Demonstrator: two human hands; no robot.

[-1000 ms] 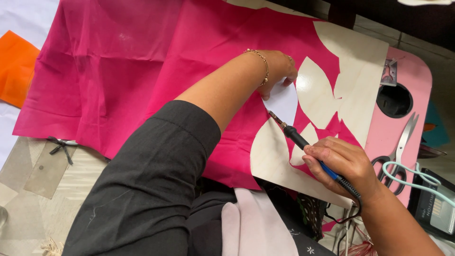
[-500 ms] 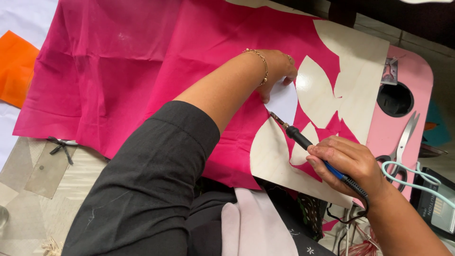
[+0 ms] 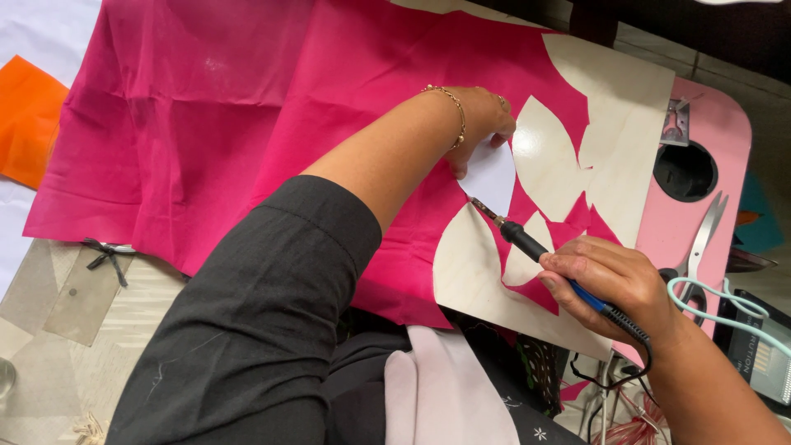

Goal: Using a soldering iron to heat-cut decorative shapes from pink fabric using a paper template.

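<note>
A large magenta cloth is spread over a pale board with leaf-shaped holes cut through it. My left hand, with a thin gold bracelet, presses a white leaf-shaped template flat on the cloth. My right hand grips a black and blue corded hot-tip tool like a pen. Its metal tip touches the cloth at the template's lower edge. A black sleeve covers my left upper arm.
A pink lap table with a round cup hole lies under the board. Scissors with mint handles rest on its right side. An orange cloth lies far left. A black device sits at the right edge.
My right hand has drawn the tool slightly down and right along the template's edge. The left hand stays pressed on the template.
</note>
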